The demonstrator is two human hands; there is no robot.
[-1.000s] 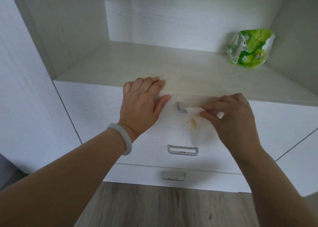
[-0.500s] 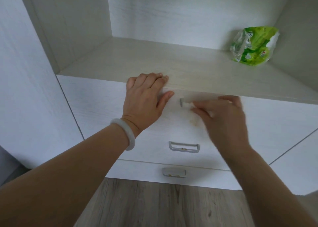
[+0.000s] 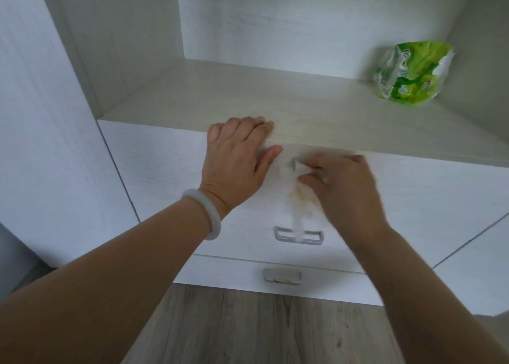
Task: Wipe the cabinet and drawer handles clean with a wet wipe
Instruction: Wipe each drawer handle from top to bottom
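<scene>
Shelf on top, wipes pack on it at 2 o'clock, far right near the back wall. Three drawers stacked below. Left hand at the top drawer's upper edge, fingers over onto the shelf. Right hand just at its 3 o'clock, on the top handle with the wet wipe. Wipe hangs to the middle handle. Bottom handle at 6 o'clock, floor beneath.

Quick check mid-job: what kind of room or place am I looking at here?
Most likely a home, at a built-in white wardrobe or storage cabinet. Signs: an open shelf above stacked drawers with metal handles, a green wet-wipe pack on the shelf, and wood-look flooring below.
</scene>
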